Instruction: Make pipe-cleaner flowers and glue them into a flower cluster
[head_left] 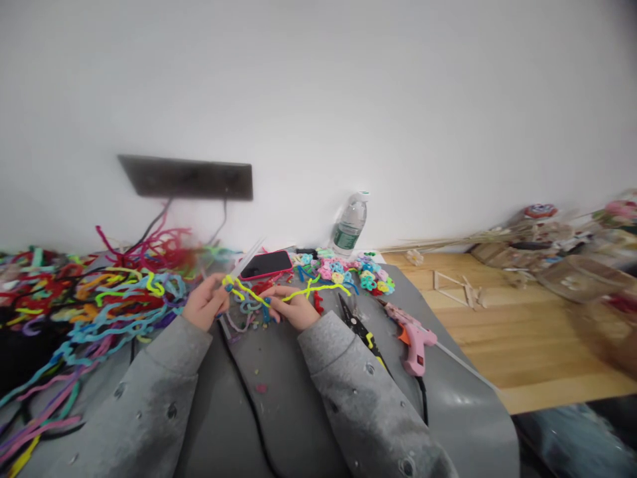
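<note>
A bright yellow pipe cleaner (322, 290) stretches between my two hands above the grey table. My left hand (205, 302) is closed on its bent left end. Further along the same pipe cleaner, my right hand (292, 307) pinches it, and a loose end runs out to the right past my fingers. A pale translucent strip (249, 257) slants up behind my left hand; I cannot tell whether the hand touches it. Beyond my right hand lie small pipe-cleaner flowers (332, 269) in several colours. A black and yellow pair of pliers (359, 326) rests right of that hand.
A pink glue gun (415, 337) lies at the right, its cord trailing forward. At the back are a phone (266, 265) and a water bottle (351, 226). Loose pipe cleaners (119, 315) heap at the left. A wooden table (478, 352) adjoins on the right.
</note>
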### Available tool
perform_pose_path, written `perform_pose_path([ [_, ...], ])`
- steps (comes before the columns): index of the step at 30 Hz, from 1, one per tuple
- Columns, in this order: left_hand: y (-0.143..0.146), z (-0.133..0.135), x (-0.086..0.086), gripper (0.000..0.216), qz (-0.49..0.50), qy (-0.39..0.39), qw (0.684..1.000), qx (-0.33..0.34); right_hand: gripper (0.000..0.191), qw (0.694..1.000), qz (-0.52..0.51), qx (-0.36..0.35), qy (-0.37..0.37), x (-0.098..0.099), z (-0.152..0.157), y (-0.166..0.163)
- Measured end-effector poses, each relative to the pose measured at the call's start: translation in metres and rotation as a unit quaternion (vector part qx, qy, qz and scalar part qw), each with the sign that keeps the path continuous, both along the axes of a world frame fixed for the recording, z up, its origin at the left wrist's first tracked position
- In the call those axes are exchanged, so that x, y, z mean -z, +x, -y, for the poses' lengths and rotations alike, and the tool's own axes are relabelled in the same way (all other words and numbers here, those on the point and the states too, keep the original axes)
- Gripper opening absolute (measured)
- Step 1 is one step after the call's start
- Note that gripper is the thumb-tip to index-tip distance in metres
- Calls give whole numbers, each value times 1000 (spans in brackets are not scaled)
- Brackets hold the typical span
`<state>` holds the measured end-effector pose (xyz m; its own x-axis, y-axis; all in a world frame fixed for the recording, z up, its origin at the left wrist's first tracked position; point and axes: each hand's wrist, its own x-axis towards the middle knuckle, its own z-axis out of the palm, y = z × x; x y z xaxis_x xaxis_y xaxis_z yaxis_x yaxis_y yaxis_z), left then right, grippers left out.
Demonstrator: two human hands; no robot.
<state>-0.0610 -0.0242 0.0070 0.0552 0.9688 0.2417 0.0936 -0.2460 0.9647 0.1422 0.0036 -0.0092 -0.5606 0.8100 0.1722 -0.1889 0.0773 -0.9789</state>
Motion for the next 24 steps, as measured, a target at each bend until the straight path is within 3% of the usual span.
perform_pose_path([
  [4, 9, 2, 3, 45, -47, 4, 998, -34, 26, 1000, -4, -13, 5, -6, 5, -1],
  [8, 8, 2, 8, 36, -150, 11, 988, -23, 25, 999, -28, -25, -1, -12, 9, 0],
  [14, 6, -1, 12, 30, -369, 59, 928, -4, 26, 997, -74, -34, -15, -14, 11, 1],
  [20, 14, 3, 7, 28, -407, 62, 892, 188, 28, 985, -145, -58, -68, -14, 12, 0],
  [24, 12, 5, 12, 29, -370, 39, 896, 243, 27, 983, -156, -34, -93, -6, 8, -1],
])
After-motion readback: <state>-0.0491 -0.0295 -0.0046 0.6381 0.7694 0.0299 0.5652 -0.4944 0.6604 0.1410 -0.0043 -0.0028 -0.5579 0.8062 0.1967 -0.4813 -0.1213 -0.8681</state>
